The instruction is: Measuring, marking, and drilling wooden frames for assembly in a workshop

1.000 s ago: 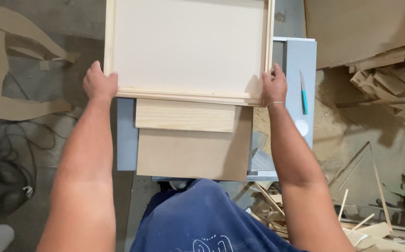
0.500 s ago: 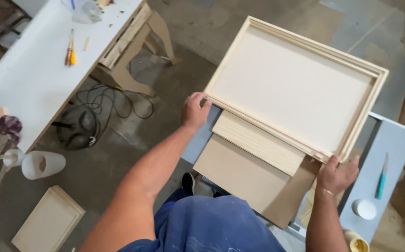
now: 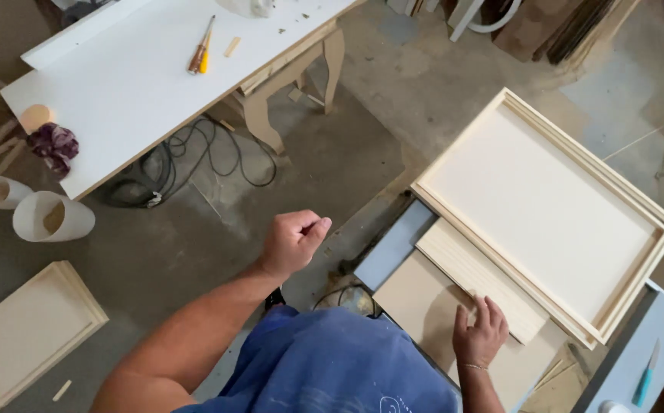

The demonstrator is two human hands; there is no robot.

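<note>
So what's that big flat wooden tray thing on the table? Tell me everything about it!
The big wooden frame is a pale, unpainted rectangle: a flat smooth panel with a raised stepped rim all round. It lies flat, panel facing up, turned at a slant on the blue-grey table, resting partly on a light wooden board. No hand touches it; the right hand rests on the boards just beside it.

I wear a blue garment, faded and dusted with pale smears, with a small white printed mark near the bottom edge of the frame. My forearms are bare, no sleeves. A thin bracelet circles my right wrist.
</note>
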